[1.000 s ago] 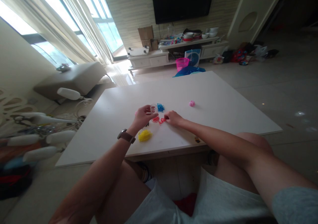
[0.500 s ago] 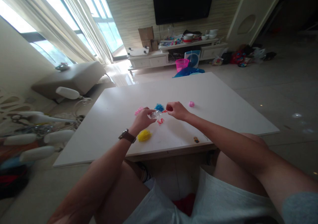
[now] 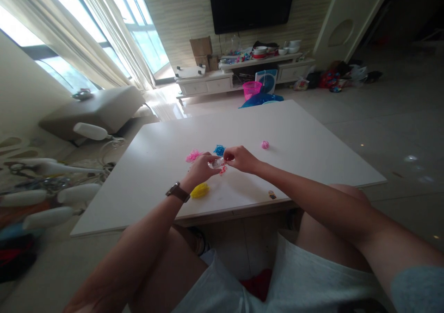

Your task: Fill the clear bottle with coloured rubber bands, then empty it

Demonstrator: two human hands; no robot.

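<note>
My left hand [image 3: 200, 168], with a watch on its wrist, is closed round a small clear container [image 3: 216, 163] lying on its side, its mouth towards the right. At that mouth my right hand [image 3: 241, 159] pinches a thin red strip, mostly covered by the fingers. Just below the container, a few red-and-white pieces [image 3: 223, 170] lie on the white table. A blue pile of thin strands [image 3: 218, 150] sits behind the hands. Beside my left hand is a pink pile [image 3: 193, 155], and nearer to me a yellow pile [image 3: 200, 190].
A pink ball [image 3: 265, 144] rests on the white table [image 3: 166, 141] to the right. Close to the front edge lies a small yellow cartoon figure [image 3: 272, 194]. Beyond the table stand a pink basket [image 3: 251, 90] and a low cabinet [image 3: 218, 85]. White-armed metalwork [image 3: 79, 192] is at the left.
My right hand has moved slightly left and down, bringing the red strip to the container's mouth. My left hand still holds the container. The view has shifted a little.
</note>
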